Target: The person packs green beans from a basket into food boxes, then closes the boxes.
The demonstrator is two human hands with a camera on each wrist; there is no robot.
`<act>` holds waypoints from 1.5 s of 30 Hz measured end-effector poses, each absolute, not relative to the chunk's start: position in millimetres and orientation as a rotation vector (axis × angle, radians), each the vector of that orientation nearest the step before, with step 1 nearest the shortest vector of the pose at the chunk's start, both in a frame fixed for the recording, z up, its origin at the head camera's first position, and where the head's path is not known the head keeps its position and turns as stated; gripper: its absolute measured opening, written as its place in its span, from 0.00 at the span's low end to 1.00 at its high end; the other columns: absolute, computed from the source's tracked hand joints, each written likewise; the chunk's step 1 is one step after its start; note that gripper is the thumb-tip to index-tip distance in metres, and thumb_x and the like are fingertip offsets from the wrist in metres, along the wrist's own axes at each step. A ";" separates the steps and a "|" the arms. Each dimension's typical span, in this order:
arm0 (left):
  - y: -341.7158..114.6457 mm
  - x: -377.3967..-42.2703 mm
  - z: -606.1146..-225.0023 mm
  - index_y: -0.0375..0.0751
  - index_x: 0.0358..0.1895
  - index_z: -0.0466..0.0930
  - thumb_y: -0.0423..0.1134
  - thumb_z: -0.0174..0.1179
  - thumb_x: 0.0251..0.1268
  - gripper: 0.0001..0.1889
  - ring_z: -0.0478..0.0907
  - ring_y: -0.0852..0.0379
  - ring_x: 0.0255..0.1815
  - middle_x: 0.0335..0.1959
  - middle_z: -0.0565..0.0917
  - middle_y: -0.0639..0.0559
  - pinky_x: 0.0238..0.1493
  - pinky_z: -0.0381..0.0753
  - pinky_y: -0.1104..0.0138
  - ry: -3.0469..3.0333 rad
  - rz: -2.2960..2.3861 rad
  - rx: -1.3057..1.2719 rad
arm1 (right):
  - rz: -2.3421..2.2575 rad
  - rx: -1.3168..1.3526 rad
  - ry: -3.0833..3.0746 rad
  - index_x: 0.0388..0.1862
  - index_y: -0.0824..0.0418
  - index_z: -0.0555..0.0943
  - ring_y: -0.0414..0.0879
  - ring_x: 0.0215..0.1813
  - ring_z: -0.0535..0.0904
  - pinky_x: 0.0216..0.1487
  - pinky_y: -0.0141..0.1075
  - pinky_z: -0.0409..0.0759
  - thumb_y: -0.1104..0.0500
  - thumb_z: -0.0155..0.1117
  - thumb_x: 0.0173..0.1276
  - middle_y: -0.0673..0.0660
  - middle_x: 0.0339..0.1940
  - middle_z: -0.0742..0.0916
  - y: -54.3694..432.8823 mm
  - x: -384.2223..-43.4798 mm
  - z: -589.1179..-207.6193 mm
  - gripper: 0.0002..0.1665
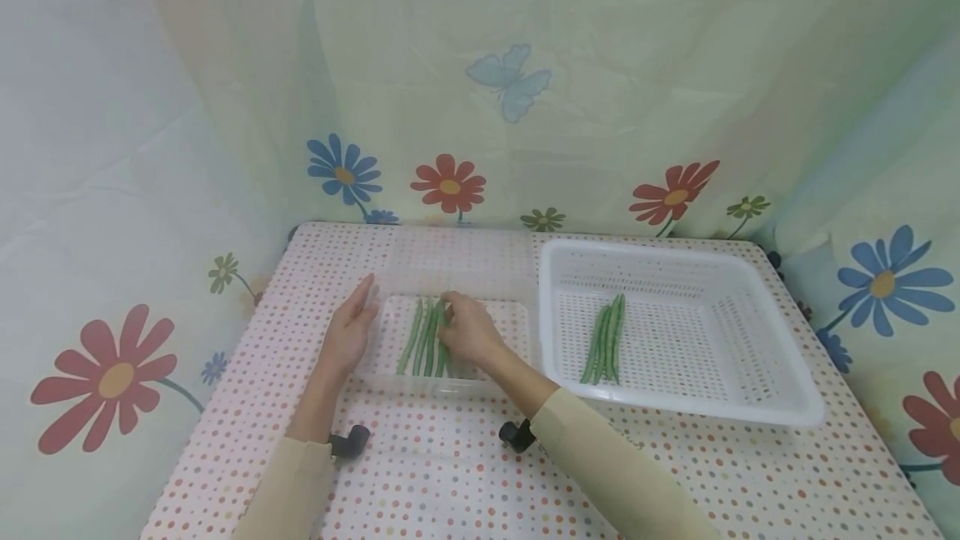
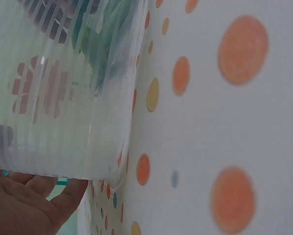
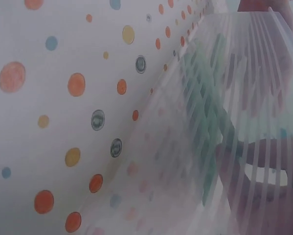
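Note:
A clear plastic box [image 1: 468, 386] with ribbed walls stands on the table, its see-through lid [image 1: 465, 252] folded back behind it. Several green beans [image 1: 417, 340] lie side by side in its left half. My right hand [image 1: 472, 330] reaches into the box and pinches a green bean [image 1: 442, 332] at the right of that row; the wall blurs this bean in the right wrist view. My left hand [image 1: 347, 333] is at the box's left side, fingers extended, its fingertips by the wall in the left wrist view.
Right of the box stands a white plastic basket [image 1: 772, 357] with perforated walls. A few more green beans [image 1: 606, 340] lie together in its left part. A dotted cloth [image 1: 420, 482] covers the table, and a flowered curtain [image 1: 600, 123] hangs behind it.

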State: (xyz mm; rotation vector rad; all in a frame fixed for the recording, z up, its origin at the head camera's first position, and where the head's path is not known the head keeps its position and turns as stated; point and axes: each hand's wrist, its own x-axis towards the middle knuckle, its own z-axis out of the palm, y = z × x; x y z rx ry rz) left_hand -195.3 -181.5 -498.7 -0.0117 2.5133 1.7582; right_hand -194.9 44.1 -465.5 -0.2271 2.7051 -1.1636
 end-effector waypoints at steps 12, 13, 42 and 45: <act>-182.1 -196.4 -498.6 0.65 0.84 0.52 0.48 0.41 0.86 0.29 0.45 0.58 0.88 0.85 0.57 0.61 0.88 0.45 0.52 2.498 1.774 -0.012 | -1.045 -0.136 2.802 0.77 0.63 0.68 0.56 0.63 0.81 0.67 0.47 0.84 0.71 0.64 0.68 0.63 0.65 0.80 41.9 -189.2 -466.4 0.38; -182.1 -196.5 -498.5 0.65 0.84 0.52 0.47 0.41 0.86 0.29 0.45 0.58 0.88 0.85 0.56 0.61 0.88 0.45 0.52 2.494 1.773 -0.008 | -1.030 -0.127 2.811 0.77 0.63 0.68 0.56 0.64 0.81 0.67 0.47 0.84 0.71 0.63 0.68 0.63 0.66 0.79 41.3 -189.0 -466.3 0.38; -182.1 -194.4 -495.7 0.62 0.85 0.51 0.47 0.40 0.87 0.29 0.43 0.56 0.88 0.86 0.54 0.59 0.88 0.43 0.51 2.485 1.774 0.012 | -0.817 -0.140 2.781 0.76 0.64 0.69 0.46 0.43 0.84 0.36 0.32 0.84 0.68 0.65 0.68 0.64 0.62 0.85 41.9 -191.6 -469.4 0.37; -182.2 -194.4 -495.0 0.61 0.85 0.51 0.47 0.40 0.87 0.29 0.43 0.56 0.88 0.86 0.54 0.59 0.88 0.44 0.51 2.484 1.774 0.015 | -0.837 -0.138 2.760 0.76 0.62 0.69 0.45 0.42 0.84 0.35 0.30 0.83 0.68 0.68 0.66 0.63 0.61 0.86 41.5 -191.3 -469.3 0.39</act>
